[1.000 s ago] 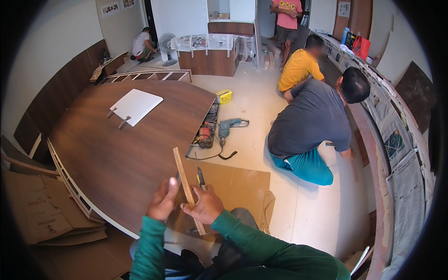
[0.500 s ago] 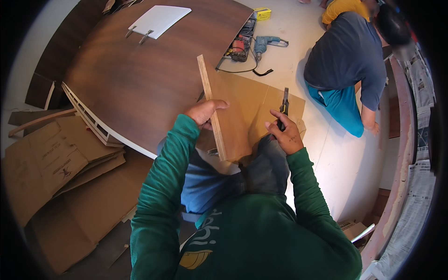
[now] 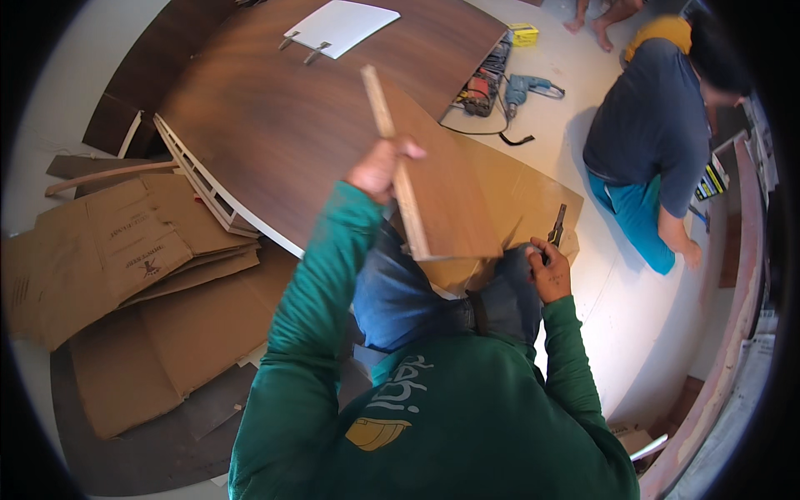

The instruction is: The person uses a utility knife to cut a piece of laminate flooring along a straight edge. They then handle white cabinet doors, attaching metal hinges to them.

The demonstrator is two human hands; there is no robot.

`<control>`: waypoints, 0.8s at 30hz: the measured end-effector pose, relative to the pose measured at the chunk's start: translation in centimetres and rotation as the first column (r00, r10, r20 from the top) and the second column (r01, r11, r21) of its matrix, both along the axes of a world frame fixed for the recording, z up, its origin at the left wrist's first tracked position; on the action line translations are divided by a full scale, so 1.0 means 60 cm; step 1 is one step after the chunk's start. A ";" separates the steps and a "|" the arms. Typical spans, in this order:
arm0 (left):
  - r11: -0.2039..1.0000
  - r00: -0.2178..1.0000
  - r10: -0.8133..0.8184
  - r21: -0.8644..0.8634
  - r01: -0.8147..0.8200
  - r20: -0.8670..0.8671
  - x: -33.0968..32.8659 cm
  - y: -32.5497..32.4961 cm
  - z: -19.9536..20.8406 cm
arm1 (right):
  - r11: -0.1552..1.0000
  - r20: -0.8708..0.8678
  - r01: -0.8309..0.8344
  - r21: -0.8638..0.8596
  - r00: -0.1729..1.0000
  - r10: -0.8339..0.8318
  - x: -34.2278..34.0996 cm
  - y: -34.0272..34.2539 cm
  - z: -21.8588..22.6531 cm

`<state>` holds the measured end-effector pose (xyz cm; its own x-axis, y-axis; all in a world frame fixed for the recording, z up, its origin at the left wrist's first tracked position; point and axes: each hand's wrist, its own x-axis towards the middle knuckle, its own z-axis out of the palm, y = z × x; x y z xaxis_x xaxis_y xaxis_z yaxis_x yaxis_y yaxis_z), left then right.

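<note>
My left hand [image 3: 379,168] grips a brown-faced plywood board [image 3: 452,187] by its pale layered edge. The board is raised at a slant above my lap, with its lower end between my thighs. Close to my right thigh, my right hand [image 3: 551,273] is closed around a black and yellow utility knife [image 3: 558,223], its dark tip pointing away from me. The knife is apart from the board. A flat cardboard sheet [image 3: 546,192] lies on the floor beyond my knees, partly hidden by the board.
A large brown panel [image 3: 275,125] bears a white board [image 3: 346,27] with hinges. Beside it are a tool case [image 3: 479,92] and blue drill [image 3: 527,90] with its cord. Cardboard [image 3: 125,250] is piled left. A person [image 3: 650,125] crouches at right; another's bare feet [image 3: 602,33] show behind.
The whole view has shifted, so the surroundings sit further right. My left hand has raised the board slightly. My right hand has drawn back toward my thigh, its fingers closing more around the knife.
</note>
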<state>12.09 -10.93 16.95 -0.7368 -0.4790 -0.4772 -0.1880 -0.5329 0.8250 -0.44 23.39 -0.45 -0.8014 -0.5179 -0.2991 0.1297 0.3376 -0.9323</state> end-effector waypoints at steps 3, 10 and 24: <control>0.990 0.976 0.111 -0.064 -0.125 -0.188 0.054 -0.010 0.080 | 1.000 -0.088 -0.009 -0.011 0.996 0.008 -0.005 0.005 0.003; 0.905 0.802 0.370 -0.015 -0.426 -0.469 0.157 -0.011 0.187 | 0.986 0.022 -0.105 -0.130 0.994 0.108 0.039 -0.044 0.020; 0.623 0.429 0.580 0.037 -0.781 -0.693 0.373 0.044 0.275 | 0.710 0.051 -0.381 0.593 0.897 0.439 0.140 -0.316 -0.245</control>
